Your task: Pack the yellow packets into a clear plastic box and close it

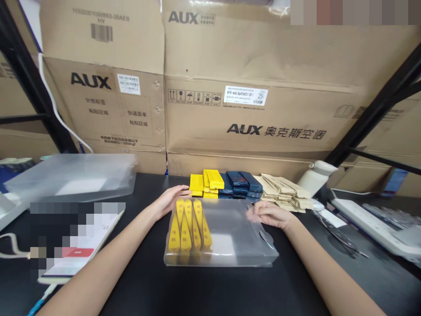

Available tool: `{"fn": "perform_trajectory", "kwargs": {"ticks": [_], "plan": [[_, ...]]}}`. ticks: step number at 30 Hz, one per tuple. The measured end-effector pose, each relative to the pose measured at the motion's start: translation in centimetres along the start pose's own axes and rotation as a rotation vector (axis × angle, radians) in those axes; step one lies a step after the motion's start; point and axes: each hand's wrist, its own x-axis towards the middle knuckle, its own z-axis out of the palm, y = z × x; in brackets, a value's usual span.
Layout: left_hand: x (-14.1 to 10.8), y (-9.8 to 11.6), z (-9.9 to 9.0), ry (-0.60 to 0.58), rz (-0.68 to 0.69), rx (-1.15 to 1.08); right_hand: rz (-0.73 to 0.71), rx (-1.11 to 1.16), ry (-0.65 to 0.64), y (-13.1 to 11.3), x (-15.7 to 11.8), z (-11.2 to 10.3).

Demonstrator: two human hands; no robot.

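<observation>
A black tabletop (158, 289) fills the bottom of the frame; it shows between your forearms and in front of the clear plastic case (230, 256), lower centre. Yellow packets (184, 226) stand out in the case's left part; the right part shows none. Your left hand (167, 202) is at its far left corner, fingers open and stretched toward the stacked yellow packs (210, 182). Your right hand (271, 214) is at the far right corner, fingers curled; blur hides whether they grip. Behind it, dark blue packs (241, 183) and beige packs (283, 186) sit mid-frame, crowding the case's far edge. A power strip (368, 221) is at right. Pixel blocks mask part of the white-screened device (90, 243), lower left. AUX cartons (279, 109) span the background, cut off at the top.
</observation>
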Motion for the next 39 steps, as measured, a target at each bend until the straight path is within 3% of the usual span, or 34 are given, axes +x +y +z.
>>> {"fn": "perform_trajectory", "kwargs": {"ticks": [4, 12, 17, 20, 27, 30, 33, 36, 39], "plan": [[0.2, 0.1, -0.2, -0.010, -0.027, -0.012, -0.009, -0.008, 0.040, -0.1, 0.2, 0.5], [0.4, 1.5, -0.2, -0.088, 0.111, 0.065, -0.025, 0.006, 0.093, 0.0, 0.3, 0.7], [3.0, 3.6, 0.3, -0.085, 0.037, 0.256, -0.032, -0.001, 0.080, 0.0, 0.2, 0.9], [4.1, 4.0, 0.9, -0.147, -0.019, 0.277, -0.027, -0.007, 0.087, -0.1, 0.3, 1.1], [3.1, 5.0, 2.2, 0.073, 0.263, 0.312, 0.027, 0.032, -0.028, -1.1, -0.2, 1.9], [1.0, 6.0, 3.0, 0.110, 0.399, 0.251, -0.049, -0.004, 0.105, -2.0, -0.2, 2.2], [-1.7, 6.1, 4.1, 0.121, 0.521, 0.221, -0.260, -0.037, 0.345, -2.7, 0.2, 2.4], [-4.1, 5.1, 4.8, 0.071, 0.524, 0.185, -0.437, -0.030, 0.500, -2.9, 0.7, 3.6], [-5.5, 3.9, 5.0, -0.007, 0.446, 0.184, -0.601, -0.107, 0.658, -2.9, 0.9, 6.2]]}}
